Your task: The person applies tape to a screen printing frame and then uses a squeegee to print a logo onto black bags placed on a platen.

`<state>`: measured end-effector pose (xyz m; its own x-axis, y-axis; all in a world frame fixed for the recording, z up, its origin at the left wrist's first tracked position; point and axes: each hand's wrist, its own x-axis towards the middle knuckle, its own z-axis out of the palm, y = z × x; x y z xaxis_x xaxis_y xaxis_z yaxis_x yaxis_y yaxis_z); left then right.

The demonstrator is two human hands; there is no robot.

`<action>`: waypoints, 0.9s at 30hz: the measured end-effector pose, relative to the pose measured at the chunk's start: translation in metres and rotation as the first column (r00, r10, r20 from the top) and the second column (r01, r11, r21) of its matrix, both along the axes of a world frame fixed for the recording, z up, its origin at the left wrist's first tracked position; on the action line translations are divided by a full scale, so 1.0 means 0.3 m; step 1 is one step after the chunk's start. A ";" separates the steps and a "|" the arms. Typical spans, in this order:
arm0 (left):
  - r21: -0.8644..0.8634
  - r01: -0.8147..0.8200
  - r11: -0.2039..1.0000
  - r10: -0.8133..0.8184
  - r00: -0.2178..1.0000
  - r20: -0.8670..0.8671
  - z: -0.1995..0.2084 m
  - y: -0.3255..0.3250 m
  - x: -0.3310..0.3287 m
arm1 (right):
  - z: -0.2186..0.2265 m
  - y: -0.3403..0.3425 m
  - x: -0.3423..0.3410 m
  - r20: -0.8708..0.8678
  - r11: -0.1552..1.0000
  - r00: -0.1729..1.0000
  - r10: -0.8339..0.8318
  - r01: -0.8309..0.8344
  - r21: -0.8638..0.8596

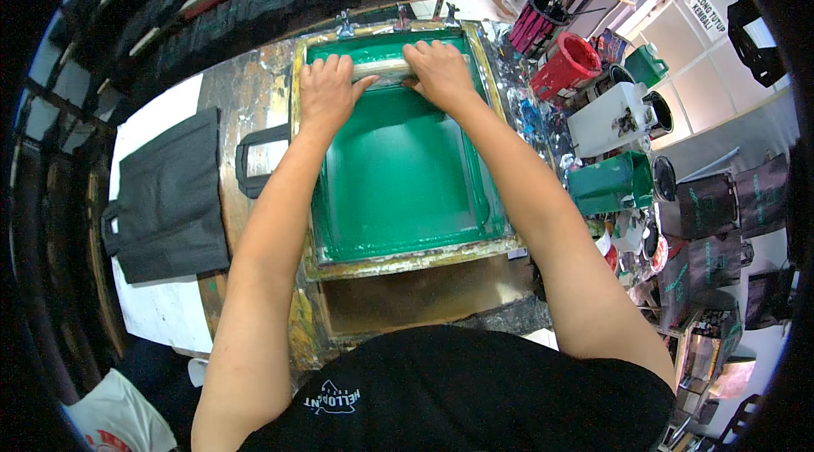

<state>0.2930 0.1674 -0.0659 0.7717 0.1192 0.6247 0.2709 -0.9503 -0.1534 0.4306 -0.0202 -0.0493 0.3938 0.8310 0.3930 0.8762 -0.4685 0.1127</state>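
Note:
Both hands grip a squeegee (383,70) with a pale wooden handle, lying crosswise near the far end of a screen-printing frame (407,264). My left hand (327,92) closes over its left end, and my right hand (441,75) over its right end, thumbs on the near side. Green ink coats the mesh (398,172) inside the frame, smooth and wet below the squeegee. Hinge clamps (345,24) hold the frame's far edge. A handle loop of a black bag (246,165) sticks out from under the frame's left side; the rest of that bag is hidden.
Left of the frame, a black bag (170,189) lies flat on a white sheet (165,316). Crowding the right side are a red bucket (566,64), a white container (612,119) and a green ink container (610,183). Racks with black bags (314,2) stand beyond the table.

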 end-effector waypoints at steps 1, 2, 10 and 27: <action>-0.045 -0.013 0.999 0.011 0.999 -0.048 -0.001 -0.023 -0.033 | 0.003 -0.024 -0.033 -0.012 1.000 1.000 0.012 -0.012 0.000; -0.083 -0.024 0.996 0.016 0.996 -0.091 0.013 -0.048 -0.063 | 0.016 -0.050 -0.062 -0.019 1.000 1.000 0.021 -0.020 0.007; -0.102 0.061 0.993 -0.062 0.998 -0.007 0.025 -0.286 -0.385 | 0.024 -0.283 -0.347 -0.070 0.997 0.994 0.079 -0.078 0.016; -0.297 0.254 0.920 -0.254 0.966 0.038 0.038 -0.518 -0.818 | 0.032 -0.561 -0.751 -0.028 1.000 1.000 -0.004 0.004 -0.010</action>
